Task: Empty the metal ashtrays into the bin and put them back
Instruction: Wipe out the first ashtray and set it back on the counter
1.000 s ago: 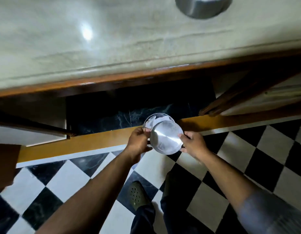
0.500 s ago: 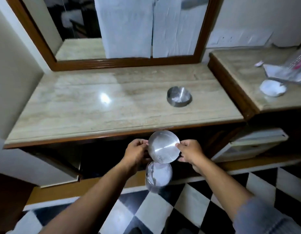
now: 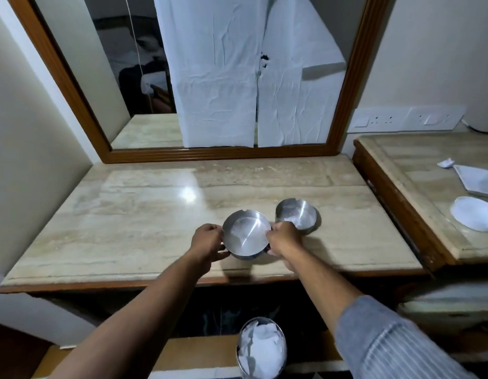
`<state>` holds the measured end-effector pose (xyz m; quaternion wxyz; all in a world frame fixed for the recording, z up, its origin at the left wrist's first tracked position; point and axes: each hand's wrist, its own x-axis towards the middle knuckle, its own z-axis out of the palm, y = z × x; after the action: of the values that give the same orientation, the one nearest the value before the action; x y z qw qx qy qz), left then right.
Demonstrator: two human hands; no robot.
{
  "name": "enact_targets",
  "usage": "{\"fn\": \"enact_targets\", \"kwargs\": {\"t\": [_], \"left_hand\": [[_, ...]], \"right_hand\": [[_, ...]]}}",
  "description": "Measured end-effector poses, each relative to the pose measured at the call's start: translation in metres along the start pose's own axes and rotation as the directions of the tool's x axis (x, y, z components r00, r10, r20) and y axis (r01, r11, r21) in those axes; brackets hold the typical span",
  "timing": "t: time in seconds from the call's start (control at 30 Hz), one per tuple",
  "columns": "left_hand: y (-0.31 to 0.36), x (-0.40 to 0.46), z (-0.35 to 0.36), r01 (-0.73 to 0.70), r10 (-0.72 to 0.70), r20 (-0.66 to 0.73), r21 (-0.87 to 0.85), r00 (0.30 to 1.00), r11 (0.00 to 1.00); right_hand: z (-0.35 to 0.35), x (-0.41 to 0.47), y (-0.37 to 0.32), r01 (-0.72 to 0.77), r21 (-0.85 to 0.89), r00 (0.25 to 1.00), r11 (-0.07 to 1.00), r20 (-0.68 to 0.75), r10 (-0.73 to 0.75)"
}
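Both hands, left (image 3: 207,243) and right (image 3: 284,239), pinch opposite rims of one ashtray (image 3: 246,233), fingers closed on its sides, keeping it level over the counter (image 3: 144,214), probably to set it down flat. Two ashtrays show: this one, seemingly emptied, and a second (image 3: 297,213) resting just beside it, white bits inside. One bin (image 3: 261,348) stands below.

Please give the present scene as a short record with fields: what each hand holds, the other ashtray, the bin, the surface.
left hand: grips held ashtray, left rim
right hand: grips same ashtray, right rim
held ashtray: upright, looks empty
second ashtray: on marble counter, white residue inside
bin: on floor below, white paper inside
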<state>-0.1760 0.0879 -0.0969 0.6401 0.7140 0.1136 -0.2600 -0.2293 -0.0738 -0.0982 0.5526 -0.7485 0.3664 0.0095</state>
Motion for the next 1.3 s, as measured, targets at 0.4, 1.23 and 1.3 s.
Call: {"fn": "enact_targets", "kwargs": {"t": [0.4,1.23,1.3], "left_hand": [[0.062,0.101,0.042,0.018,-0.007,-0.227,0.048,0.974,0.999],[0.106,0.161,0.105,-0.11,0.099,0.048,0.406,0.994,0.907],[0.103,0.164,0.115,-0.099,0.062,0.092,0.491,0.994,0.866]], "right_hand": [[0.012,0.139,-0.05,0.066,-0.28,0.989,0.958,0.143,-0.026],[-0.051,0.226,-0.086,0.008,-0.491,0.987,0.871,-0.138,-0.087],[-0.058,0.226,-0.083,-0.009,-0.587,0.999,0.81,-0.048,-0.023]]}}
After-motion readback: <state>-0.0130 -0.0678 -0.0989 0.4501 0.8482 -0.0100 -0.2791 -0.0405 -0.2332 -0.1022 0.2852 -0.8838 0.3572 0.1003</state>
